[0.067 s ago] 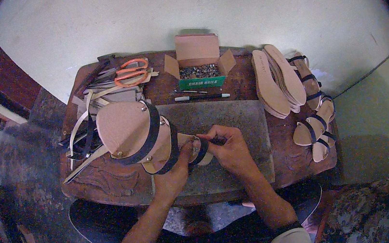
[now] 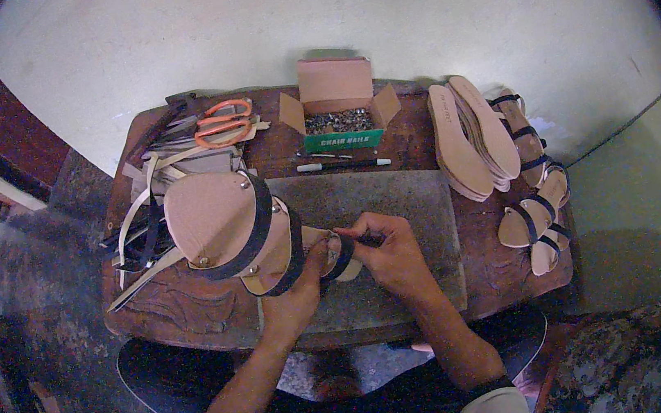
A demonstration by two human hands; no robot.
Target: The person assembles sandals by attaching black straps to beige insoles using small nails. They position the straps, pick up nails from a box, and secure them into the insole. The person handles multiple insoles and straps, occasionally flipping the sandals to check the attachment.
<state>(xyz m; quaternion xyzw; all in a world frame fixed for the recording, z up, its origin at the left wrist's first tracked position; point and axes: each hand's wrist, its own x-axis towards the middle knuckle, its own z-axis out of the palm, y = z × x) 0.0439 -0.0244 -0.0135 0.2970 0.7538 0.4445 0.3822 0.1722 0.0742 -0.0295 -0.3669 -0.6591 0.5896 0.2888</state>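
A tan sandal (image 2: 203,210) with black straps and round metal studs along its edges is held up slantwise over the grey work mat (image 2: 404,197). Its broad toe end points to the far left. My left hand (image 2: 296,297) grips it from below, thumb lying on the sole near the narrow end. At that end, my right hand (image 2: 394,256) is closed in a pinch on the end of a black strap (image 2: 344,253) at the sole's edge. Whether a small nail is also between those fingertips is hidden.
Behind the mat stand an open box (image 2: 343,140) of nails and a pen (image 2: 344,165). Orange-handled scissors (image 2: 223,125) lie on strap scraps (image 2: 177,167) at the left. Stacked insoles (image 2: 474,135) and strapped sandals (image 2: 535,223) lie along the right side.
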